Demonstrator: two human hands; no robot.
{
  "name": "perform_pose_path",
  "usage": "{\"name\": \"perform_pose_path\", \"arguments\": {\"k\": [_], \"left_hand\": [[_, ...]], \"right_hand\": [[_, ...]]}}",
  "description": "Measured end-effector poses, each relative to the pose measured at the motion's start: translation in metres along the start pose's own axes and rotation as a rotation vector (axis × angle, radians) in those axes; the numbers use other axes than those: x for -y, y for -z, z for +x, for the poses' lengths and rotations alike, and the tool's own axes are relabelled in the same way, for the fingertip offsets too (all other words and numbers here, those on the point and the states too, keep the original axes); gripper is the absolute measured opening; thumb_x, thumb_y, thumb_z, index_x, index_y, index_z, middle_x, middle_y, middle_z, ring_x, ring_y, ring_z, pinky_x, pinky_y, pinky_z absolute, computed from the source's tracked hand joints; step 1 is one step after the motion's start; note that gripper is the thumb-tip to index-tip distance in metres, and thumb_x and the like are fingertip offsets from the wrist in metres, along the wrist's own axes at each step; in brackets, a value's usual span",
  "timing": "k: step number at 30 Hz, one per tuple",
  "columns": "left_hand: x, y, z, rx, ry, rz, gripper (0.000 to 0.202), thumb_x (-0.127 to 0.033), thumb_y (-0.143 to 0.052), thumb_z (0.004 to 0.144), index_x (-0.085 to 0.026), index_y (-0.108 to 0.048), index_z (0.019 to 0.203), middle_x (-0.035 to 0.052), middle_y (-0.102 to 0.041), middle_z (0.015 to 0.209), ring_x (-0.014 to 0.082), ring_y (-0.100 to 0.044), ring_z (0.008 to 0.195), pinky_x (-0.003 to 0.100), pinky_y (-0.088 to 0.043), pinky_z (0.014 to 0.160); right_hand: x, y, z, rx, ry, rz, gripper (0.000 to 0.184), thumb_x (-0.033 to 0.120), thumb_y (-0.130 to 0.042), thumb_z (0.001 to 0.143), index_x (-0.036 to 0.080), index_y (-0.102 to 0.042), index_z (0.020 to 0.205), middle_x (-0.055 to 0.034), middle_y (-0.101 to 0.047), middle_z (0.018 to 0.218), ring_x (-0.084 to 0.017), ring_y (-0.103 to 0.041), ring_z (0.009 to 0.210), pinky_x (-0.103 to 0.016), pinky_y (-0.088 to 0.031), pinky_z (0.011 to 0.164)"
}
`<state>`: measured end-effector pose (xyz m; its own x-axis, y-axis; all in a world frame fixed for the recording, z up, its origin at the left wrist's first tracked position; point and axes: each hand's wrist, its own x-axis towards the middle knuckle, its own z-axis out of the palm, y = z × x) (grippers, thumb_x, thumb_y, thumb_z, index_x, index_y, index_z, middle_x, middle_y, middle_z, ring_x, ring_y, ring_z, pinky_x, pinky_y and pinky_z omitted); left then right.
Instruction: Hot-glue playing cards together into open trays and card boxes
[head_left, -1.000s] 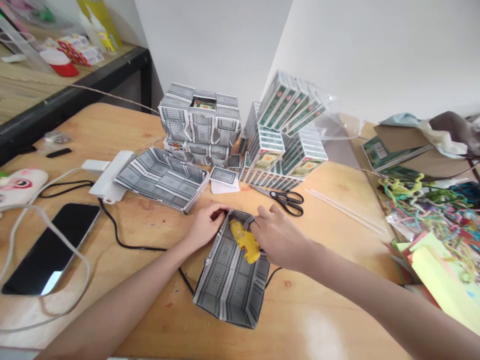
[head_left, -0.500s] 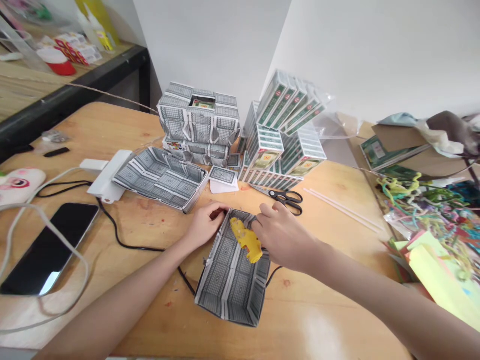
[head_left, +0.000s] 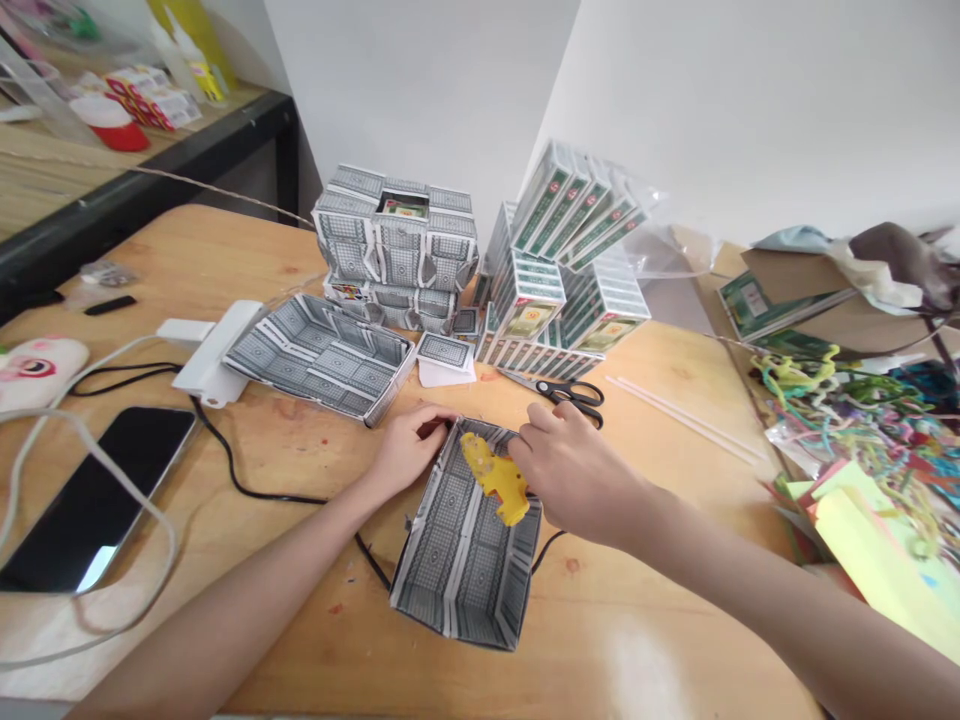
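Observation:
Below me stands an open box made of playing cards (head_left: 450,540), its grey patterned backs lining the inside. My left hand (head_left: 409,445) grips the far left corner of this box, fingers bent at the rim. My right hand (head_left: 566,465) is closed on a yellow glue gun (head_left: 499,480), over the far right part of the box. Most of the glue gun's far end is hidden by my fingers. A black cord (head_left: 551,550) passes beneath the box and comes out near my right wrist.
Behind stand a card tray (head_left: 322,360), a card-covered structure (head_left: 397,240), loose cards (head_left: 445,352) and stacked card packs (head_left: 532,295). Black scissors (head_left: 574,393) and clear sticks (head_left: 682,418) lie beyond my right hand. A phone (head_left: 97,500) and power strip (head_left: 217,355) are left; coloured yarn (head_left: 870,420) is right.
My right hand and the glue gun have shifted very slightly to the right. My left hand and the box stay in place.

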<state>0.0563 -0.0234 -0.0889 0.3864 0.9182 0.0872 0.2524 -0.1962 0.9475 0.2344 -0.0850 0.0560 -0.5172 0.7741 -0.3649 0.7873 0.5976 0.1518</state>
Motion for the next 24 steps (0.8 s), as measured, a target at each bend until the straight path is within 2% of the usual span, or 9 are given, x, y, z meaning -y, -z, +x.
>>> {"name": "perform_pose_path", "arguments": {"k": [16, 24], "left_hand": [[-0.0016, 0.0011, 0.0000, 0.002, 0.004, 0.032, 0.023, -0.015, -0.049, 0.076, -0.016, -0.068, 0.088, 0.0036, -0.072, 0.089, 0.0167, -0.065, 0.080, 0.029, -0.052, 0.077], [0.0016, -0.0003, -0.0005, -0.002, -0.014, 0.037, 0.024, -0.015, -0.048, 0.076, -0.016, -0.068, 0.088, 0.0039, -0.072, 0.089, 0.0170, -0.065, 0.081, 0.030, -0.052, 0.077]], "right_hand": [[0.0002, -0.0043, -0.0072, -0.092, -0.030, -0.001, 0.010, 0.011, -0.048, 0.073, 0.015, -0.056, 0.075, -0.0096, -0.058, 0.071, -0.025, -0.042, 0.080, -0.035, -0.019, 0.061], [-0.0018, -0.0030, -0.0088, -0.124, -0.054, -0.017, 0.007, 0.012, -0.052, 0.070, 0.016, -0.056, 0.074, -0.0089, -0.058, 0.070, -0.023, -0.041, 0.077, -0.034, -0.020, 0.061]]}}
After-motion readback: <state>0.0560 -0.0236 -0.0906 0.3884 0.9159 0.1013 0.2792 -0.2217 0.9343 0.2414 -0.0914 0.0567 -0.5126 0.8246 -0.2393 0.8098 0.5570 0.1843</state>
